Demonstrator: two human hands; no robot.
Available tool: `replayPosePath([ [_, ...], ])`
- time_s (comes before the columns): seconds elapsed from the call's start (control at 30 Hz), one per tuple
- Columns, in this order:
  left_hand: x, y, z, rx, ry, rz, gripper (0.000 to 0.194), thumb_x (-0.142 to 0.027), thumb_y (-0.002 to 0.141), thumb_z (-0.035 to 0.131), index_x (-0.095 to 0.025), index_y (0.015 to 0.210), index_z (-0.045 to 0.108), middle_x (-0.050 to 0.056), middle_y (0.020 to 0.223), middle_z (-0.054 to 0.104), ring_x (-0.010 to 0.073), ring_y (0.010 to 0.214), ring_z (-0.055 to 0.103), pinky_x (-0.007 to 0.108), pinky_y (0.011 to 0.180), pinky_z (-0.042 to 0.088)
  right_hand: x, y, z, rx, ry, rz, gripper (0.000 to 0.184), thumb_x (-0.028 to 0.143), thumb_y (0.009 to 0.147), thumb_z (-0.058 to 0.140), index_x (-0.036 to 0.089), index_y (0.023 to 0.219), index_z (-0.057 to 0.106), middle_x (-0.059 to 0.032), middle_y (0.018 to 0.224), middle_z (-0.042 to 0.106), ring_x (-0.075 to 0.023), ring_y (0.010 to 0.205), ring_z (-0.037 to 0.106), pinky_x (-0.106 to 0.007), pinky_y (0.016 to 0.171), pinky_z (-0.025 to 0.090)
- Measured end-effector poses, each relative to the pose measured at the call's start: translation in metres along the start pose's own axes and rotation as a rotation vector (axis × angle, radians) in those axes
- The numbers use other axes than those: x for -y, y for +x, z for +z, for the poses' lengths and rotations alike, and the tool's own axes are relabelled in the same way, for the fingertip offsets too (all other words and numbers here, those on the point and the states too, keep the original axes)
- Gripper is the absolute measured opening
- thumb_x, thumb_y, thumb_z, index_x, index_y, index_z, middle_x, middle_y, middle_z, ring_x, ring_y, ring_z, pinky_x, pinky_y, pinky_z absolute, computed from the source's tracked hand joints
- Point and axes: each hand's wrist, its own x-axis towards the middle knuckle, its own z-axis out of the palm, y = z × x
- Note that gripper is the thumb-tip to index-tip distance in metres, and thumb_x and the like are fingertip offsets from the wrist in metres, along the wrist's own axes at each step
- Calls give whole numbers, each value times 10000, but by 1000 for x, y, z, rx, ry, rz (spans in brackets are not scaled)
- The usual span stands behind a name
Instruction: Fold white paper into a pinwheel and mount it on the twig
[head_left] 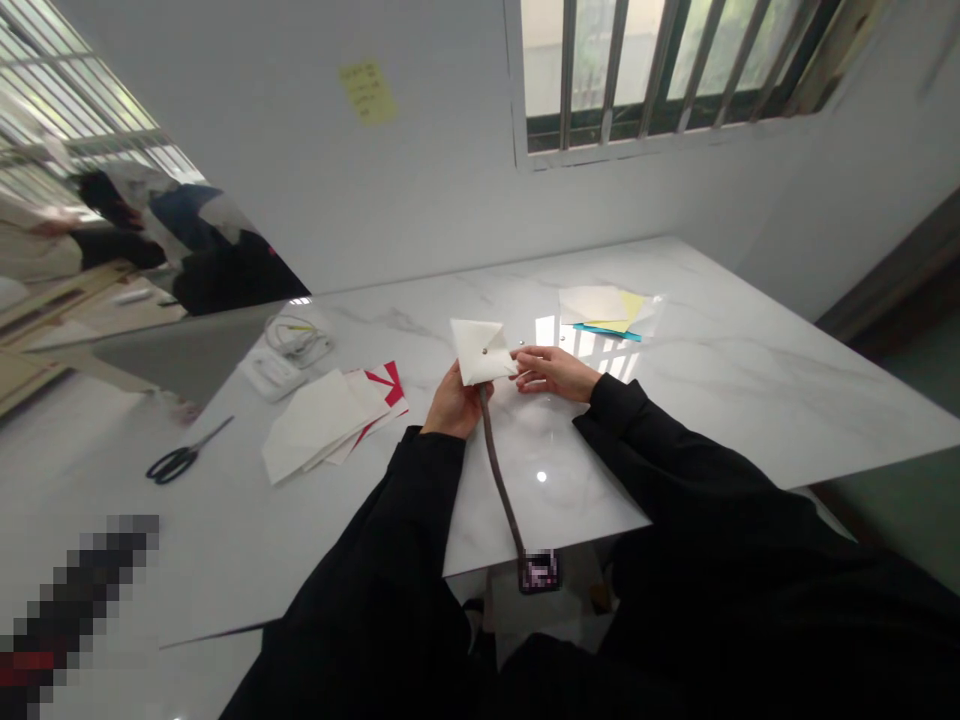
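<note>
A white folded paper pinwheel (480, 350) with a small pin at its centre is held above the marble table (712, 390). My left hand (452, 405) is closed round the pinwheel's brown stick (501, 480), which slants down toward me. My right hand (551, 370) touches the pinwheel's right tip, with its fingers pinched on the paper edge. Both arms wear black sleeves.
A pile of white and red paper (330, 420) lies left of my hands, with black scissors (184, 458) further left. Yellow, white and blue sheets (607, 310) lie behind. A coiled white cable and charger (289, 350) sit at the back left. A person stands at the far left.
</note>
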Motion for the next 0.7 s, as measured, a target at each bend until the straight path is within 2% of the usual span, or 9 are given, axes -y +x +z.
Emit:
replayPosePath([
  [0.1,-5,2,-2,-75,-75,45,189,-164,882,800,-188,1058,735,-38,700,669,84,566,595,184,550,481,0,-1,0,107,-114,65,379,470,927,815,138,1100,751,-97,978,781,-127,777,733,-247,765,640],
  [0.27,-6,6,-4,-125,-149,118,230,-214,926,794,-237,1149,739,-36,770,712,89,613,635,188,582,497,1,-7,7,419,-313,215,489,553,895,822,144,1160,787,-121,1044,814,-146,786,750,-248,705,609],
  [0.37,-4,7,-5,-129,-173,128,239,-218,931,793,-242,1162,740,-36,781,714,91,627,640,192,593,499,1,-9,12,546,-399,203,519,572,901,804,149,1202,786,-110,1023,818,-123,746,721,-200,598,522],
  [0.53,-2,9,-7,-104,-150,111,218,-205,912,803,-229,1120,742,-33,814,713,91,650,641,193,612,517,0,-10,14,529,-398,135,447,513,878,833,138,1115,788,-74,933,805,-71,629,600,-175,509,386],
  [0.7,-4,8,-7,-142,-130,0,92,-242,927,759,-200,998,719,14,910,720,111,707,675,219,660,565,-3,-10,16,391,-293,95,397,478,832,866,135,990,744,-68,937,789,-66,623,568,-189,541,394],
])
